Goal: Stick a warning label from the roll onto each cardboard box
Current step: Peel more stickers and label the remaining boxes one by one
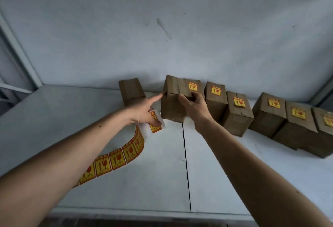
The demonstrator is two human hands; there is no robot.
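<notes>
A row of brown cardboard boxes stands along the back of the white table (108,181). My right hand (193,107) grips the front of one labelled box (173,100), which is tilted and lifted a little at the front. My left hand (144,113) pinches the end of the label strip (124,153), its forefinger stretched out to touch that box's left edge. The strip of yellow and red warning labels curls back under my left forearm. The box on the far left (130,90) shows no label. Several boxes to the right (237,115) carry yellow labels on top.
A pale wall rises right behind the boxes. A metal frame post (19,52) stands at the left. A dark seam (186,163) splits the tabletop down the middle. The table's front edge runs along the bottom of the view.
</notes>
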